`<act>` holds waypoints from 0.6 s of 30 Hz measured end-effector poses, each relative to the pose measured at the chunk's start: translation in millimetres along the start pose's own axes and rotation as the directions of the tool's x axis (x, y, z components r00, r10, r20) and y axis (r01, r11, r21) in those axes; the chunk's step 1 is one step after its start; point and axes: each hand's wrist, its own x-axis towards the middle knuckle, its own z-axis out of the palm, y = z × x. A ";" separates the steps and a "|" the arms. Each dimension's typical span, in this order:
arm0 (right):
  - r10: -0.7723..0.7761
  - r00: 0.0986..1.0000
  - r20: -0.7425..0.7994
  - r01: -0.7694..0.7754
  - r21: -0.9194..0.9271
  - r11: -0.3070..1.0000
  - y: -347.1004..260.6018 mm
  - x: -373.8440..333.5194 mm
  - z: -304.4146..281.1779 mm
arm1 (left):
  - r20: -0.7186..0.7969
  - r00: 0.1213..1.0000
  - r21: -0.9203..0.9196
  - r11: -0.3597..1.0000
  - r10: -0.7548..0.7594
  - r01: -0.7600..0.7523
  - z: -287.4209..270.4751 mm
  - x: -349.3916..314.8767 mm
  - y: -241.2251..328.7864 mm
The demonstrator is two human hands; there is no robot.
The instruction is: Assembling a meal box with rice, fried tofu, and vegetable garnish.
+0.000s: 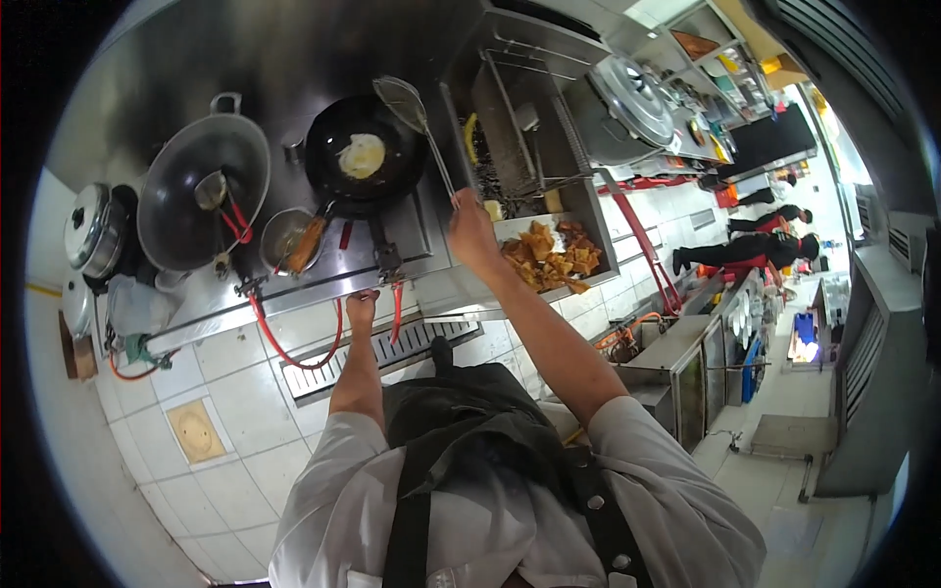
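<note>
A fried egg (pixel 363 157) lies in a black wok (pixel 328 132) on the stove. My right hand (pixel 474 230) is closed around the handle of a wire-mesh skimmer (pixel 400 102). The skimmer's head hangs over the wok's far right rim, apart from the egg. At the stove's front edge, near a burner valve (pixel 389 257), is my left hand (pixel 362 306) with its fingers closed; what they grip is hidden. Left of the wok sits a small metal bowl (pixel 279 233), and a wooden handle (pixel 308 243) crosses over it from the wok's rim.
A large grey wok (pixel 162 211) holds a ladle (pixel 210 190); lidded pots (pixel 95 235) stand farther left. To the right are a fryer basket (pixel 520 127), a tray of golden fried pieces (pixel 554 257) and a big lidded pot (pixel 632 103). Red hoses (pixel 284 353) hang in front. Other people (pixel 765 250) stand far right.
</note>
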 end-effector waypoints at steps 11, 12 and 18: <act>0.446 0.893 -0.066 -0.417 0.257 0.872 -28.9 21.5 -135.2 | -0.055 0.988 0.052 0.989 0.141 -0.138 22.5 -10.4 -18.9; 0.491 0.870 -0.057 -0.452 0.307 0.837 -34.0 23.8 -144.6 | -0.112 0.984 0.008 0.990 0.139 -0.138 12.7 -9.8 -24.5; 0.530 0.847 -0.043 -0.529 -0.178 0.830 32.3 66.0 -188.7 | 0.075 0.996 -0.228 0.972 -0.038 0.054 42.8 -17.0 37.0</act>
